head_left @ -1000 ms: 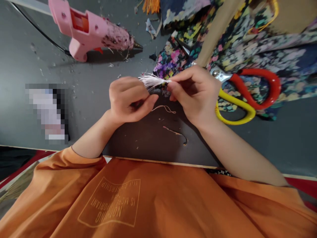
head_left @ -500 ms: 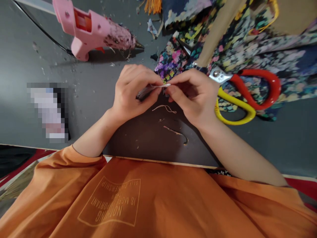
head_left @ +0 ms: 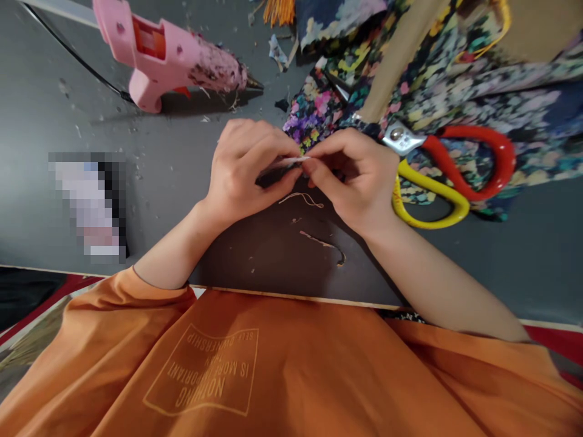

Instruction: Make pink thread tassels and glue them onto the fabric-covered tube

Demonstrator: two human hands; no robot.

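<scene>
Between my two hands a thin, pale-edged strip (head_left: 290, 161), which looks like folded cloth, is pinched at the fingertips. My left hand (head_left: 239, 167) is closed on its left part, and a dark part of it shows under the fingers. Thumb and forefinger of my right hand (head_left: 367, 179) press together on its right end, so that end is mostly covered. Just below lies a loose pale thread (head_left: 303, 197). To the right of my right hand are scissors (head_left: 494, 161) with one red and one yellow handle.
A pink glue gun (head_left: 177, 60) lies at the upper left, its nozzle facing right. Floral fabric (head_left: 483, 109) spreads across the upper right under a tan strip (head_left: 401, 54). A pixelated flat object (head_left: 93, 209) lies left. A dark curled scrap (head_left: 325, 244) rests near the table edge.
My fingertips have come slightly closer together. The strip has shifted in my grip: more of its pale edge shows by my left hand, and its right tip is now hidden.
</scene>
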